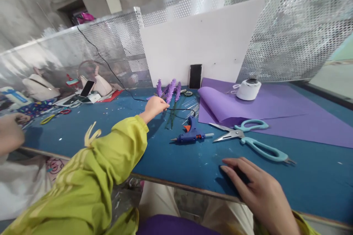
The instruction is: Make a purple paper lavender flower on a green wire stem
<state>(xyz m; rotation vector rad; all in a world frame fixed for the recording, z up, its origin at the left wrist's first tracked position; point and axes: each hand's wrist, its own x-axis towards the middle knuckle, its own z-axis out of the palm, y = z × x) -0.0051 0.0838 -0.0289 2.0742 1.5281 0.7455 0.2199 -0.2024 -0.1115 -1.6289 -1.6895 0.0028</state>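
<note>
My left hand reaches out over the table in a yellow-green sleeve, its thumb and finger pinched together. What they hold, if anything, is hidden. Just beyond stand purple lavender sprigs with thin green stems. A black cord runs past the fingertips to a blue glue gun, which lies on its side with a clear glue stick in its back. My right hand rests near the front edge, fingers loosely curled, thumb apart and nothing between them. Ahead of it lie spread scissors with light-blue handles.
Purple paper covers the back right, with a white roll on it. A phone leans against a white board. Clear sticks lie behind the glue gun. At left are another person's hand, red-and-yellow scissors and bags.
</note>
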